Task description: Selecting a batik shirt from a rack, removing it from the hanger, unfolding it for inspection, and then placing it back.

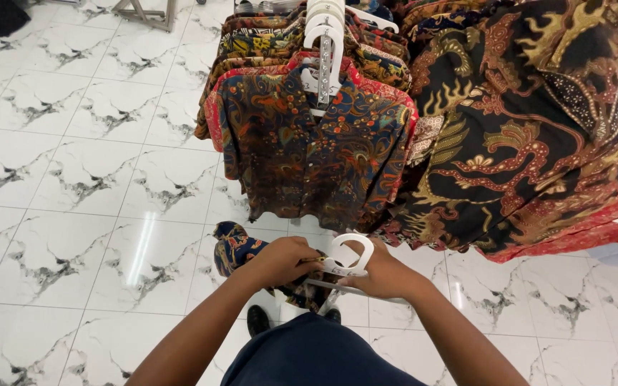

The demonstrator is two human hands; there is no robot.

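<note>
Both hands meet low in the middle of the view, above the white marble-patterned tile floor (73,186). The left hand (284,259) is curled shut, its fingertips pinching the left side of a white plastic clothes hanger (348,257) at the base of its broad hook. The right hand (384,275) is closed round the hanger's right side, with the thumb lying through the opening of the hook. A dark blue patterned shirt with orange and red swirls (234,246) hangs from the hanger below the left hand, bunched up and drooping towards the floor, just above the person's black shoes (257,319). Straight ahead, beyond the hands, stands a rack of patterned shirts on white hangers (323,43); the front one is a dark blue short-sleeved shirt with multicoloured swirls (309,143). To its right, near the right edge of the view, hangs a large black garment with gold and red flame and flower motifs (531,121), and below that a red patterned cloth (595,221).
</note>
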